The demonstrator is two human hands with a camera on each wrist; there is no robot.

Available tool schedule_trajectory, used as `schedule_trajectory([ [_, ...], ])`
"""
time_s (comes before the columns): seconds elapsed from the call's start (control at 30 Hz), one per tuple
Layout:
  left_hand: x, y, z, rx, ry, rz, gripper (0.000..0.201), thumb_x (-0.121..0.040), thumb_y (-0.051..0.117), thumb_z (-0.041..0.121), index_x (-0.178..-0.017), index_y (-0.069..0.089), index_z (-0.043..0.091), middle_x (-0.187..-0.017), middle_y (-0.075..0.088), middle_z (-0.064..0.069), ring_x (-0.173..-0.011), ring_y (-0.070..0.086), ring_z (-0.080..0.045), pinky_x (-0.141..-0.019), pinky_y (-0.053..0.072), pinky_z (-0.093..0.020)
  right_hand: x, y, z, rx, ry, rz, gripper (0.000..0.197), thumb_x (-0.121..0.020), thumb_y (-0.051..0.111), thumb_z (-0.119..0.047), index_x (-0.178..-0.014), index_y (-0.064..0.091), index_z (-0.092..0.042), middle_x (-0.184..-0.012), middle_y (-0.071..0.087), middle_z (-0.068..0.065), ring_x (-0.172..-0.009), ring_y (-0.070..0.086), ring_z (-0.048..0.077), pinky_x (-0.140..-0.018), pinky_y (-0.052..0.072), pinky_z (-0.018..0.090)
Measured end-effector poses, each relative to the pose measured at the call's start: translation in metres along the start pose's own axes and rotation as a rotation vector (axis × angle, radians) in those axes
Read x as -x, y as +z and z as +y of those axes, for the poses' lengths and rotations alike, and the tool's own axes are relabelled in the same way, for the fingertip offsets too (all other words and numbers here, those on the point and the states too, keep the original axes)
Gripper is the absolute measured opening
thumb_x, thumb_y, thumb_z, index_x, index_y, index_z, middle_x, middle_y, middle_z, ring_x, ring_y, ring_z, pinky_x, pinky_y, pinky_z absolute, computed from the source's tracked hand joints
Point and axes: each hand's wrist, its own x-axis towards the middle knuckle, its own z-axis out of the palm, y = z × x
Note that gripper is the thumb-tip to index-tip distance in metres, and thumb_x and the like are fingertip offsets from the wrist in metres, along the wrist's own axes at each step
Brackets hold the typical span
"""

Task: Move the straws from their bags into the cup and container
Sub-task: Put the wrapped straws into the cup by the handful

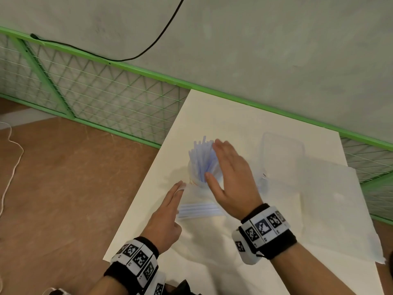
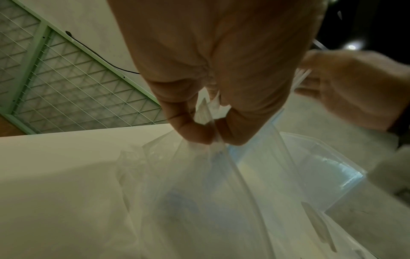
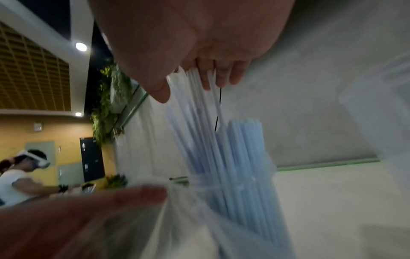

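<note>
A bunch of pale blue straws [image 1: 201, 158] stands fanned out in a clear cup [image 1: 190, 174] on the white table [image 1: 234, 120]. My right hand [image 1: 211, 158] is open, its straight fingers and spread thumb resting against the straws' right side; the right wrist view shows the straws [image 3: 221, 149] running up between thumb and fingers. My left hand [image 1: 180, 186] pinches the edge of a clear zip bag [image 1: 197, 209] that lies just in front of the cup. The left wrist view shows thumb and forefinger [image 2: 199, 133] closed on the bag's film [image 2: 199, 192]. A clear rectangular container [image 1: 282, 150] sits behind my right hand.
A second clear plastic bag [image 1: 329, 199] lies on the table's right side. A green mesh fence [image 1: 95, 96] and a concrete wall back the table; the table's left edge drops to brown floor [image 1: 63, 188]. Another person [image 3: 20, 175] stands far off in the right wrist view.
</note>
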Motion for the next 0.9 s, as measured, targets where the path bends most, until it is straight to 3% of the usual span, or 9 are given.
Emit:
schedule_trajectory([
  [0.13, 0.0, 0.001, 0.001, 0.007, -0.009, -0.006, 0.103, -0.071, 0.045, -0.016, -0.151, 0.015, 0.042, -0.148, -0.004, 0.045, -0.098, 0.055, 0.0, -0.063, 0.042, -0.005, 0.009, 0.018, 0.009, 0.144, -0.022, -0.143, 0.06, -0.098, 0.032, -0.042, -0.149, 0.034, -0.01, -0.158, 0.031, 0.003, -0.149, 0.019, 0.02, -0.113, 0.032, 0.045],
  [0.2, 0.001, 0.0, 0.001, 0.005, -0.012, -0.009, 0.102, -0.071, 0.045, -0.015, -0.151, 0.015, 0.041, -0.148, -0.003, 0.044, -0.099, 0.055, -0.001, -0.063, 0.043, -0.005, 0.009, 0.018, 0.011, 0.068, -0.005, -0.083, 0.061, -0.098, 0.038, -0.041, -0.15, 0.032, -0.011, -0.159, 0.029, 0.003, -0.149, 0.02, 0.019, -0.115, 0.03, 0.044],
  [0.33, 0.002, 0.0, 0.001, -0.007, -0.015, -0.011, 0.102, -0.071, 0.045, -0.015, -0.151, 0.016, 0.041, -0.149, -0.003, 0.044, -0.098, 0.055, 0.0, -0.064, 0.042, -0.004, -0.005, 0.007, -0.004, -0.087, -0.021, 0.171, 0.072, -0.091, 0.057, -0.039, -0.149, 0.029, -0.008, -0.159, 0.027, 0.008, -0.145, 0.028, 0.019, -0.114, 0.029, 0.032],
  [0.47, 0.001, 0.001, 0.004, -0.027, -0.009, -0.013, 0.102, -0.071, 0.046, -0.014, -0.151, 0.014, 0.041, -0.149, -0.005, 0.044, -0.097, 0.055, -0.001, -0.064, 0.043, -0.006, -0.026, 0.007, -0.017, -0.013, -0.065, 0.142, 0.08, -0.089, 0.062, -0.043, -0.151, 0.022, -0.011, -0.161, 0.02, 0.009, -0.144, 0.029, 0.021, -0.11, 0.03, 0.032],
  [0.53, 0.002, 0.001, 0.005, -0.037, -0.003, -0.012, 0.103, -0.07, 0.046, -0.014, -0.151, 0.014, 0.041, -0.149, -0.006, 0.043, -0.096, 0.055, -0.002, -0.063, 0.044, -0.007, -0.035, 0.014, -0.016, 0.061, -0.066, 0.081, 0.076, -0.091, 0.063, -0.039, -0.151, 0.026, -0.01, -0.158, 0.028, 0.009, -0.144, 0.03, 0.024, -0.112, 0.033, 0.038],
  [0.63, 0.002, 0.001, 0.004, -0.041, -0.004, -0.01, 0.102, -0.07, 0.045, -0.014, -0.151, 0.016, 0.04, -0.149, -0.005, 0.043, -0.097, 0.054, 0.0, -0.065, 0.042, -0.004, -0.04, 0.024, -0.007, 0.162, -0.082, 0.036, 0.058, -0.091, 0.066, -0.026, -0.141, 0.046, -0.005, -0.15, 0.044, 0.011, -0.14, 0.039, 0.03, -0.105, 0.043, 0.048],
  [0.7, 0.003, 0.001, 0.003, -0.028, -0.009, -0.009, 0.102, -0.071, 0.045, -0.015, -0.151, 0.016, 0.04, -0.149, -0.004, 0.043, -0.096, 0.054, 0.001, -0.064, 0.04, -0.002, -0.039, 0.023, 0.001, 0.174, -0.088, 0.051, 0.054, -0.09, 0.067, -0.021, -0.139, 0.049, -0.005, -0.147, 0.047, 0.011, -0.137, 0.044, 0.03, -0.104, 0.044, 0.047],
  [0.87, 0.004, 0.001, 0.0, -0.012, -0.017, -0.012, 0.103, -0.071, 0.045, -0.016, -0.151, 0.015, 0.041, -0.149, -0.004, 0.044, -0.097, 0.054, -0.002, -0.062, 0.04, -0.003, -0.034, 0.013, 0.008, -0.086, -0.012, 0.045, 0.065, -0.093, 0.063, -0.015, -0.15, 0.032, -0.019, -0.15, 0.045, 0.002, -0.129, 0.045, 0.017, -0.107, 0.036, 0.028],
  [0.9, 0.003, 0.001, 0.0, -0.012, -0.019, -0.013, 0.103, -0.071, 0.045, -0.016, -0.151, 0.015, 0.041, -0.149, -0.004, 0.044, -0.097, 0.055, -0.002, -0.062, 0.041, -0.003, -0.033, 0.014, 0.008, -0.089, -0.016, 0.043, 0.062, -0.095, 0.061, -0.014, -0.15, 0.033, -0.018, -0.15, 0.044, 0.003, -0.129, 0.046, 0.018, -0.107, 0.038, 0.03],
])
